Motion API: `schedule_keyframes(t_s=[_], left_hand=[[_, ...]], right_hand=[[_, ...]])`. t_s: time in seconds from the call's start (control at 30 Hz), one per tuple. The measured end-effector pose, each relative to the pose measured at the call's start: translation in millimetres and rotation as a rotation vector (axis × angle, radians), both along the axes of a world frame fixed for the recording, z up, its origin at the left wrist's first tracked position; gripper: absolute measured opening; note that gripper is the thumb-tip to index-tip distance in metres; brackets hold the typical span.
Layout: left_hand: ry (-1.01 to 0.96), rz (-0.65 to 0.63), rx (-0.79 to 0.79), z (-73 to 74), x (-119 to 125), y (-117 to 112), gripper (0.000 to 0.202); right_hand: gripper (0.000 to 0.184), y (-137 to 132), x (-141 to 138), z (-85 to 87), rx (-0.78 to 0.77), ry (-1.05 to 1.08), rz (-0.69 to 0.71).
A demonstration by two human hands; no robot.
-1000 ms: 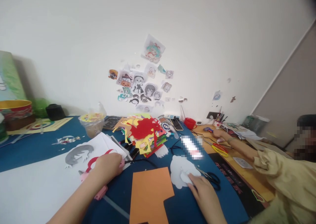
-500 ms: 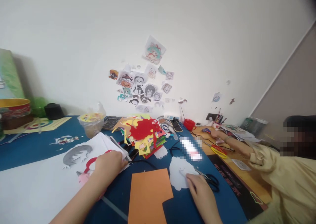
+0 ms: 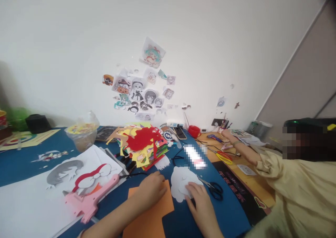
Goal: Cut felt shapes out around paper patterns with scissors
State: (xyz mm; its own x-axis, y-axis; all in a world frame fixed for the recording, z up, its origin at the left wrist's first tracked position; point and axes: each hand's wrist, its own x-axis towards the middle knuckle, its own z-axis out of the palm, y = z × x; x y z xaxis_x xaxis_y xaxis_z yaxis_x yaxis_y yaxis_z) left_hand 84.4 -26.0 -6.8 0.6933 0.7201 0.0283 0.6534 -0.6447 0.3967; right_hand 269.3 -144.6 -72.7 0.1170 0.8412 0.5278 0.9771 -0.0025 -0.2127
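Note:
My right hand (image 3: 201, 199) rests on a white bear-shaped paper cutout (image 3: 177, 182), its fingers over the right part and its thumb at the lower edge, gripping the paper. A smaller white paper piece seems to lie on the cutout, partly under the fingers. My left hand (image 3: 153, 190) is over a sheet of orange paper (image 3: 147, 218), fingers loosely bent and nothing visible in them. Black-handled scissors (image 3: 215, 190) lie just right of the cutout. A pink glue gun (image 3: 91, 200) rests across white paper on the left, next to a red-and-white paper bow (image 3: 90, 177).
A pile of coloured paper scraps (image 3: 143, 143) stands at the back middle, with a phone (image 3: 180, 133) and a red cup (image 3: 194, 131) behind. A plastic tub (image 3: 82, 134) stands left. At right, a co-worker's arm (image 3: 246, 152) reaches over the wooden table near yellow-handled scissors (image 3: 224, 156).
My left hand has moved right, off the white papers and onto the orange sheet, uncovering the glue gun and bow. My right-hand fingers have spread further over the cutout. The view has turned right.

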Motion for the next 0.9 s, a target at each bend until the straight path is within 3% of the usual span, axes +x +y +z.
schedule_keyframes(t_s=[0.13, 0.27, 0.4, 0.6, 0.9], left_hand=[[-0.013, 0.050, -0.001, -10.2, 35, 6, 0.026], [-0.066, 0.083, 0.008, -19.4, 50, 9, 0.016], [-0.142, 0.119, 0.051, -22.4, 47, 14, 0.015], [-0.204, 0.182, 0.118, -13.2, 36, 19, 0.018], [-0.271, 0.100, 0.260, -2.4, 32, 8, 0.025]], right_hand=[[0.032, 5, -1, 3.4, -0.036, -0.022, -0.022], [0.038, 11, -3, 6.5, -0.091, -0.043, -0.003], [0.033, 11, -6, 6.6, -0.087, -0.034, -0.042], [0.031, 8, -7, 4.4, -0.082, -0.017, -0.067], [0.029, 3, -7, 5.4, 0.018, 0.047, -0.071]])
